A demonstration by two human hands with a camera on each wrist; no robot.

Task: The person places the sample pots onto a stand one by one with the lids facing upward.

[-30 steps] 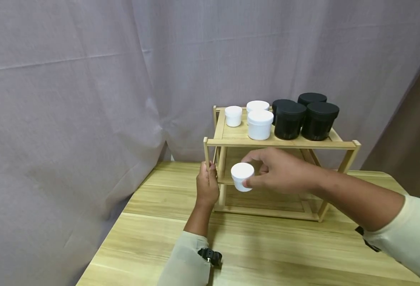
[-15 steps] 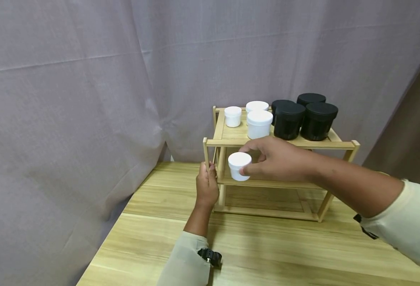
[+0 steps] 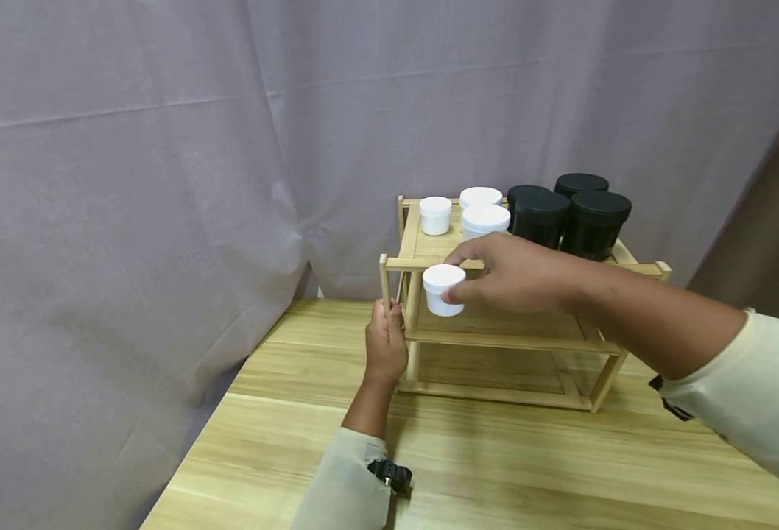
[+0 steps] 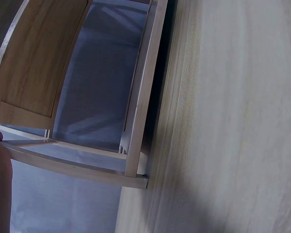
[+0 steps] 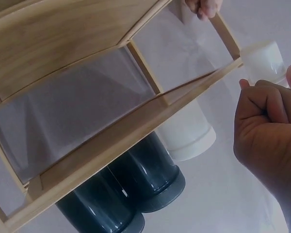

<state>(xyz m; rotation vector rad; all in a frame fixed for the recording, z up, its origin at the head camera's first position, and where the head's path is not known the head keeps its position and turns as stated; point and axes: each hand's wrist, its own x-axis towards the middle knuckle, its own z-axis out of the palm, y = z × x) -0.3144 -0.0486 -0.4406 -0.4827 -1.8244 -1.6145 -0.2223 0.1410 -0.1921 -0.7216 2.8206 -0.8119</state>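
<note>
My right hand (image 3: 512,272) pinches a small white lidded jar (image 3: 444,290) upright between thumb and fingers, in front of the top shelf's front rail. In the right wrist view the same jar (image 5: 263,60) overlaps the end of that rail. My left hand (image 3: 386,346) grips the left front post of the wooden shelf rack (image 3: 509,340); only a sliver of that hand (image 4: 0,179) shows in the left wrist view. On the top shelf stand another small white jar (image 3: 435,216), two larger white jars (image 3: 485,219) and several black jars (image 3: 595,224).
The rack stands on a wood-grain table (image 3: 509,464). Its lower shelf (image 3: 495,372) lies close over the tabletop. Behind it hangs a grey curtain (image 3: 336,132), and a darker brown cloth (image 3: 760,243) hangs at the right.
My right hand has lifted the small white jar from in front of the middle shelf up to the top rail's height. The left hand keeps its grip on the post.
</note>
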